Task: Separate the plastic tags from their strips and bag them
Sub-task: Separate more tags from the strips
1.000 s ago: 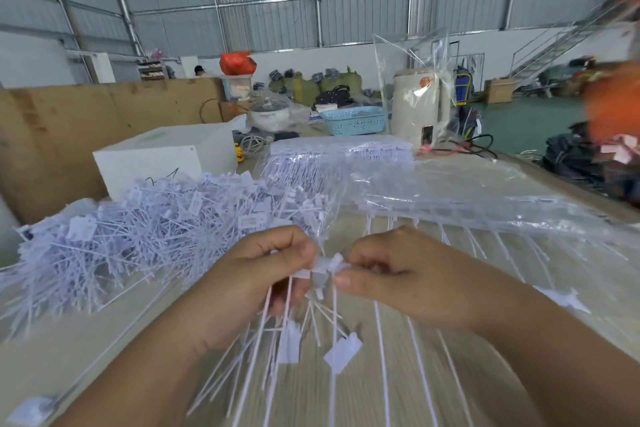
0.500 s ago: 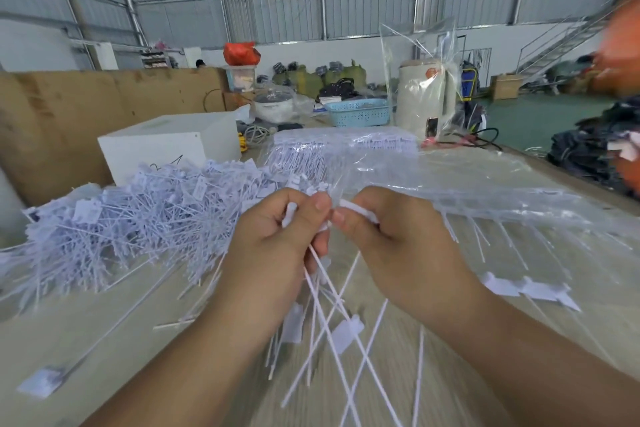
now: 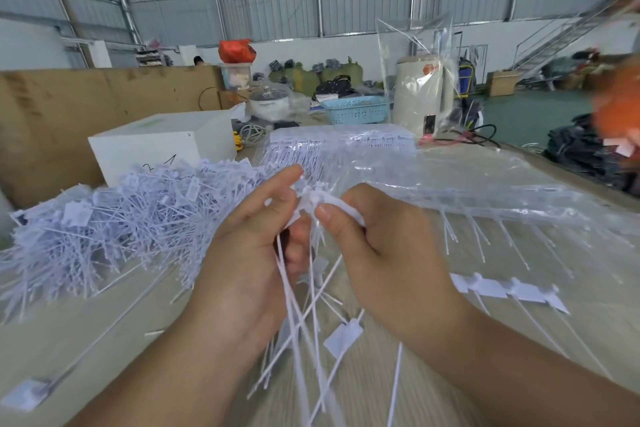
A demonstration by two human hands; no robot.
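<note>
Both hands are up over the counter [image 3: 86, 329], working the same little white bundle: the left hand [image 3: 249, 253] has its fingers curled round a bunch of plastic tags [image 3: 301, 315], long thin tails hanging down toward the counter, and the right hand [image 3: 377, 246] pinches the white strip [image 3: 337, 203] at the top of that bunch between thumb and fingers. So both are gripping, neither is loose. Using the white box [image 3: 162, 146] as the landmark: the big messy pile of tags [image 3: 114, 218] sits right in front of it, spreading left, and the clear plastic bags [image 3: 433, 180] lie to the right of it, one with neat rows of tags inside. A blue basket [image 3: 356, 109] and a cream-coloured canister [image 3: 424, 90] with a clear bag stood up on it are behind and to the right of the box, and a brown board [image 3: 69, 107] stands behind and to its left. A short row of joined tags [image 3: 505, 291] lies flat well to the right of the box, close to the right wrist. Pale wood-grain top, big metal-walled warehouse all round, staircase far right. Compared with half a second back, the hands have barely shifted, the same pinch at the same height, with the hanging tails swung a bit.
</note>
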